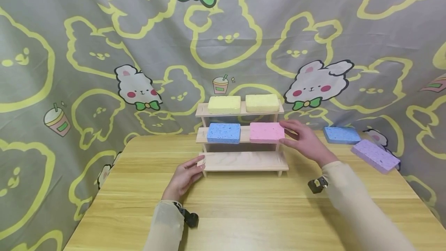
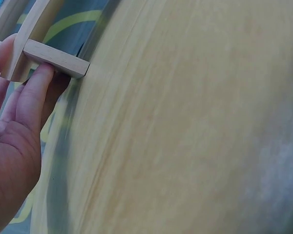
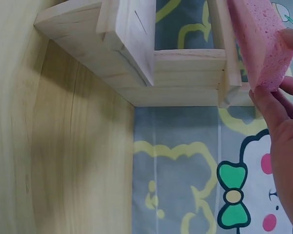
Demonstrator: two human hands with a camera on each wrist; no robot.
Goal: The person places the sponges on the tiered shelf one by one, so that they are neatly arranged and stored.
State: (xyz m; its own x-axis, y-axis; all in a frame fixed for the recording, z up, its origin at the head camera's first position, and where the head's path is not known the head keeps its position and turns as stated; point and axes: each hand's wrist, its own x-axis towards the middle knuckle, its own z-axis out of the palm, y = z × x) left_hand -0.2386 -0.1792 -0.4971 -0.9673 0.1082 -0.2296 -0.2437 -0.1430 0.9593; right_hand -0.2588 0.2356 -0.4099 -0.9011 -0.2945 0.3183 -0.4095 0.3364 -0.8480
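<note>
A three-tier wooden rack [image 1: 244, 162] stands on the table. With thumb and fingers, my left hand [image 1: 183, 177] grips the left end of its bottom tier; in the left wrist view the fingers [image 2: 34, 97] reach under the board beside a leg. My right hand [image 1: 306, 140] pinches the right end of a pink sponge [image 1: 266, 132] at the middle tier, thumb and fingers on opposite edges. Left of it on that tier lies a blue sponge [image 1: 223, 133]. The right wrist view shows the pink sponge [image 3: 268, 44] close to the rack's boards.
Two yellow sponges, one left [image 1: 224, 104] and one right [image 1: 262, 103], lie on the top tier. Farther right on the table are another blue sponge [image 1: 341, 135] and a purple sponge [image 1: 375, 155]. A patterned grey curtain [image 1: 230, 18] hangs right behind the rack.
</note>
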